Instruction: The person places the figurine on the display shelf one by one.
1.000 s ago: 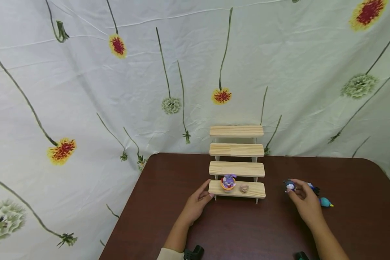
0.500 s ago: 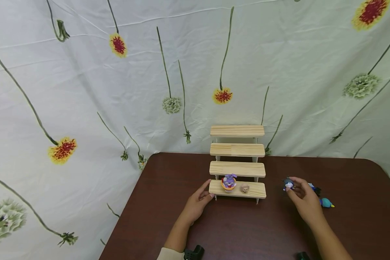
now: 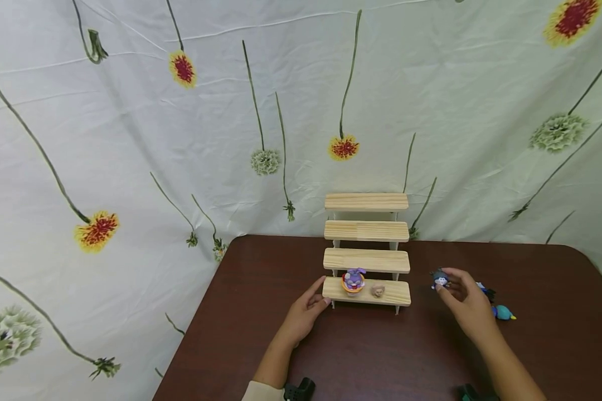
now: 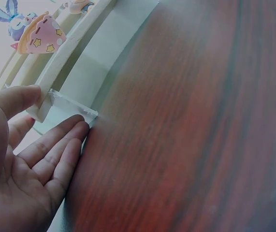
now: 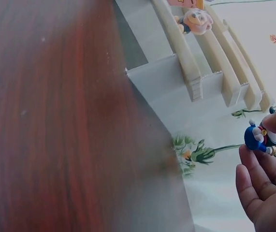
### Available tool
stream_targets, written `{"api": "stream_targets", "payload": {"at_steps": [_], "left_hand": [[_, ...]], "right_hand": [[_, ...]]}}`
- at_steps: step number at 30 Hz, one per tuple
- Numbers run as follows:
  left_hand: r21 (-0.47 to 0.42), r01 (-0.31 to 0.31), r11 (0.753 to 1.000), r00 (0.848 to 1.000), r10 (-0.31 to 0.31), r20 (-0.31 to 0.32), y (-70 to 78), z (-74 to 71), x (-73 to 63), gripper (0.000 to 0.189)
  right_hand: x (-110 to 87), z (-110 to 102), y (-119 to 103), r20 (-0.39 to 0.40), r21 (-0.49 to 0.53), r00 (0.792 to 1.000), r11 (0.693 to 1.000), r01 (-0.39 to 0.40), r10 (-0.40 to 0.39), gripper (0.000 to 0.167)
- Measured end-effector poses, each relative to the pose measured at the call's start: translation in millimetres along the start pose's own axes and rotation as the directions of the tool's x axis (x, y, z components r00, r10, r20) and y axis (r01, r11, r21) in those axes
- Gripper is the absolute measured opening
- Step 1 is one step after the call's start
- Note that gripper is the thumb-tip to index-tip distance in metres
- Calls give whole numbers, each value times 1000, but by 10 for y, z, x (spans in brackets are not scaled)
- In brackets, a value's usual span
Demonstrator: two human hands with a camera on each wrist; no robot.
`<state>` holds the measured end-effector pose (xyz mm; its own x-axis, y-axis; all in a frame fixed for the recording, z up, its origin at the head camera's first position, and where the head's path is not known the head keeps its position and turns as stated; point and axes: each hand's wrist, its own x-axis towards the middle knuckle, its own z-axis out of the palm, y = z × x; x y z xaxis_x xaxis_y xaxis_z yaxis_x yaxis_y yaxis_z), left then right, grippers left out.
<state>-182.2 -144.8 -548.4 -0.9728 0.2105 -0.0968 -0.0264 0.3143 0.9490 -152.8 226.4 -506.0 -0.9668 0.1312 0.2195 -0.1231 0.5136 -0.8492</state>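
Note:
A wooden tiered display shelf (image 3: 366, 260) with pale boards stands at the back of the table. My left hand (image 3: 301, 317) holds the left end of its lowest board, the thumb at the front corner and the index finger behind; the other fingers (image 4: 60, 154) extend below. On that board sit a purple rabbit-eared figurine (image 3: 353, 280) in a cup-like base and a small pinkish figurine (image 3: 378, 290). Right of the shelf, my right hand (image 3: 466, 306) pinches a small blue figurine (image 5: 259, 136) with a red collar, white hands and a dark top between thumb and fingers.
Behind the right hand lie a teal figurine with a yellow tip (image 3: 504, 312) and a blue-and-black figurine (image 3: 488, 292), partly hidden. The dark brown table (image 3: 371, 356) meets a white flower-printed cloth (image 3: 221, 111) at the back.
My right hand has moved slightly left and away from me with the blue figurine. The left hand stays at the shelf's end.

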Motion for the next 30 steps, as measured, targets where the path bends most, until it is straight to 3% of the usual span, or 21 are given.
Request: {"api": "stream_targets", "payload": {"at_steps": [30], "left_hand": [[-7,5,1000,1000,-5,7,15,-2,-15,64]], "right_hand": [[173,199,-284,39,29,998,998,49,-50,46]]}}
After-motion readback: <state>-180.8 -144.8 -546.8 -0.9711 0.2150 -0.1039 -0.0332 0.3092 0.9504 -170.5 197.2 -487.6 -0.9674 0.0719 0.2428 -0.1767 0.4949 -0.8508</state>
